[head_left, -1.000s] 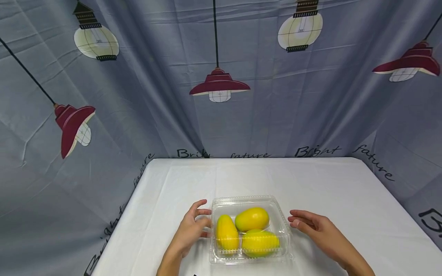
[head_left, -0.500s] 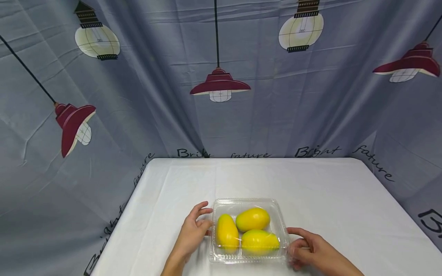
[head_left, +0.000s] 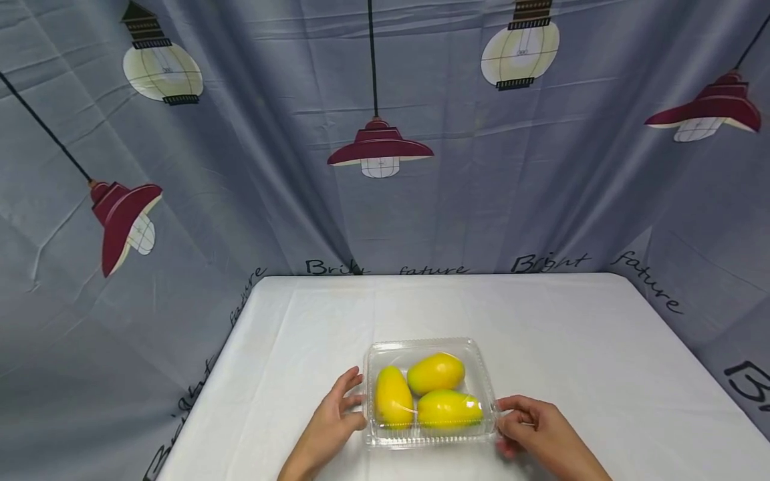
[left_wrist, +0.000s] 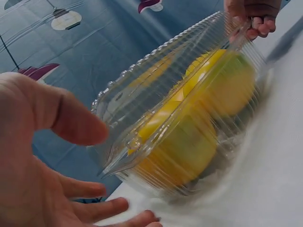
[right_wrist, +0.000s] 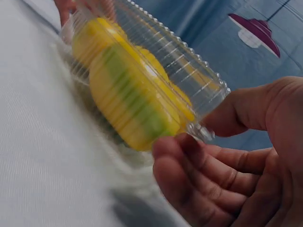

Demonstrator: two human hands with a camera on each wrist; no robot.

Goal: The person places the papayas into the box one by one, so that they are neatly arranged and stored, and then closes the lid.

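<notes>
A clear plastic clamshell container [head_left: 421, 441] sits on the white table with its lid down over three yellow mangoes [head_left: 450, 408]. The mangoes show green patches in the right wrist view. My right hand [head_left: 535, 427] is at the front right corner, where thumb and fingertips pinch the container's rim [right_wrist: 201, 132]. On the other side, my left hand [head_left: 333, 417] is beside the container's left wall with thumb and fingers spread. The left wrist view shows that thumb [left_wrist: 80, 120] near the lid's corner and the other fingers below it, gripping nothing.
A white cloth covers the table [head_left: 493, 310], which runs back to a grey-blue curtain [head_left: 289, 200] printed with lamps and lettering. The curtain also hangs along the left and right sides.
My right hand has come from apart to the container's front right corner and pinches it. The lid's front edge has dropped. The left hand stays at the left side, slightly lower.
</notes>
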